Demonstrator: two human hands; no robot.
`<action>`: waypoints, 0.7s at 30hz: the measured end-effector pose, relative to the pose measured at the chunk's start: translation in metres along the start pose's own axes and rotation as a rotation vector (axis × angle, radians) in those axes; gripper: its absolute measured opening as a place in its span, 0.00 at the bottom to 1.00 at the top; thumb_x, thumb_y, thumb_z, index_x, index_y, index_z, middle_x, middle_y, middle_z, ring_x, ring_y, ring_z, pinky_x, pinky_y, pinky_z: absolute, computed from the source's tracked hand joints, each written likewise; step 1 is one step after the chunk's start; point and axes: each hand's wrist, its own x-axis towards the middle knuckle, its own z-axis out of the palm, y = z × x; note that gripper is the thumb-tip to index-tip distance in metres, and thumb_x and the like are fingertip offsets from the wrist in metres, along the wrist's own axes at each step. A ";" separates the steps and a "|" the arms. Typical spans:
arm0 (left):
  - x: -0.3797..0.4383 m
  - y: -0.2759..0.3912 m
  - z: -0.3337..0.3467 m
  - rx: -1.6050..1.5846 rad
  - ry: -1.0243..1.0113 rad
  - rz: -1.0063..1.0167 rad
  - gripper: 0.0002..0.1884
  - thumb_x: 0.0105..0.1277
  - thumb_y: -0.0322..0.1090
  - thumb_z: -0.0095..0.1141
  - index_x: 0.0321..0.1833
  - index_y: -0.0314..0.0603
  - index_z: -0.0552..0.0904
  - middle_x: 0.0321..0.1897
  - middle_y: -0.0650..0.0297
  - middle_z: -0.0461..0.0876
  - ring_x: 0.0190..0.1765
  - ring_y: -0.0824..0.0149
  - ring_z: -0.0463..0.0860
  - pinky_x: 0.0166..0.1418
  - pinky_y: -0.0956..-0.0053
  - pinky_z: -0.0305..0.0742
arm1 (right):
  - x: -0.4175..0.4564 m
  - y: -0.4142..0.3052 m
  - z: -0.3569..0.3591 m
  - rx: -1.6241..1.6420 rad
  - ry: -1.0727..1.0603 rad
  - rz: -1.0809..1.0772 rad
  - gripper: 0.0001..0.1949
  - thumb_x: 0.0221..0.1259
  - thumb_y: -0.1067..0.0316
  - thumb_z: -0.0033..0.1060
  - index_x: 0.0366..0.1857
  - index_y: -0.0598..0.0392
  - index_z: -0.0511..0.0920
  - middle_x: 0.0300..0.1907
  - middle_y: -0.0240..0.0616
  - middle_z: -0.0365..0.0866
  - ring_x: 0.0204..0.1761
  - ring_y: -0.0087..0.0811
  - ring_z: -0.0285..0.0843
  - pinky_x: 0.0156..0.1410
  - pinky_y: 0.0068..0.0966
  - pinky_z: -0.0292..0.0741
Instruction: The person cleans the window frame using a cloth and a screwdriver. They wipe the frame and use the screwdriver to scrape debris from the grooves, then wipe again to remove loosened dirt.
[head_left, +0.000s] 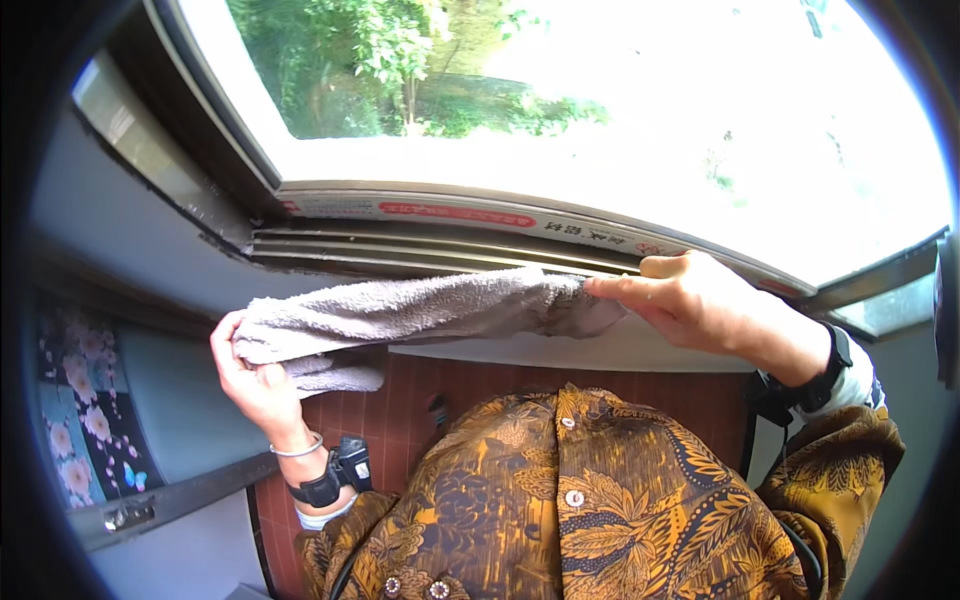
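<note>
A grey terry towel (390, 311) stretches between my two hands along the inner side of the windowsill. My left hand (259, 386) grips its bunched left end, and a fold of it hangs below the fingers. At the other end, my right hand (686, 304) has its fingers on the towel, beside the window track (420, 253). That end of the cloth looks darker and damp or dirty. A small dark patch shows by the right fingertip; I cannot tell what it is. The fingers' undersides are hidden.
Above the track stands the window sash (465, 202), its lower rail bearing a printed strip. Bright glass (675, 150) shows greenery outside. At left is a panel with a flower picture (86, 405) and a metal latch (129, 516). Reddish-brown floor (360, 420) lies below.
</note>
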 end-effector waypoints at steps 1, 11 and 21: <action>-0.001 0.001 -0.006 0.005 0.006 0.009 0.21 0.55 0.23 0.44 0.54 0.29 0.73 0.46 0.59 0.77 0.51 0.66 0.78 0.61 0.73 0.72 | 0.008 -0.012 -0.012 -0.059 -0.044 0.010 0.23 0.57 0.73 0.56 0.60 0.48 0.76 0.24 0.43 0.77 0.23 0.40 0.79 0.28 0.33 0.77; -0.008 0.008 -0.025 0.062 0.182 -0.017 0.17 0.59 0.15 0.47 0.51 0.31 0.75 0.44 0.62 0.78 0.48 0.69 0.78 0.60 0.75 0.72 | 0.106 -0.044 -0.007 -0.028 -0.120 -0.130 0.20 0.51 0.75 0.61 0.52 0.57 0.79 0.28 0.49 0.84 0.32 0.43 0.86 0.35 0.36 0.82; -0.018 0.014 -0.037 0.041 0.155 0.025 0.16 0.59 0.15 0.47 0.50 0.31 0.75 0.43 0.61 0.79 0.48 0.71 0.79 0.57 0.77 0.73 | 0.229 -0.094 0.023 -0.178 -0.051 -0.114 0.21 0.57 0.74 0.53 0.57 0.48 0.81 0.33 0.48 0.86 0.33 0.45 0.86 0.43 0.35 0.84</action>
